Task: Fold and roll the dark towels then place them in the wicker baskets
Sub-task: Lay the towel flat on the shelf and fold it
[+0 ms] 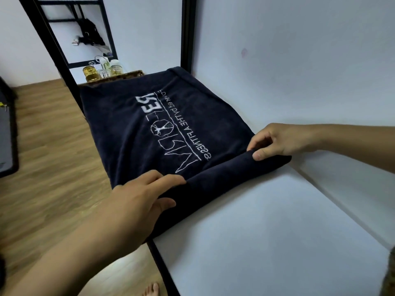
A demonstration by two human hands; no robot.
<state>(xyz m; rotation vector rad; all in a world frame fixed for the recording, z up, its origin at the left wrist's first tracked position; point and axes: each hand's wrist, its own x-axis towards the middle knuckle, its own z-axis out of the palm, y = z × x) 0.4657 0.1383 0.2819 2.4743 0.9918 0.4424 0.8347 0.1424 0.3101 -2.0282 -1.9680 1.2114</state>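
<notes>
Your left hand (139,199) clasps one end of the rolled edge of the dark navy towel with white lettering (119,124), fingers on top, thumb in front; your right hand (280,142) pinches the other end. Past your fingers it lies flat on the white mattress (267,231), reaching a brown wicker basket (121,76)

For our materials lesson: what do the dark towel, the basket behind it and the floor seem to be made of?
The dark towel: soft pile fabric, perhaps cotton terry or microfibre; matte, fuzzy, bends into a plump roll. The basket: woven wicker, going by its brown plaited rim. The floor: wood or wood-look laminate; plank seams, grain, slight sheen.
</notes>
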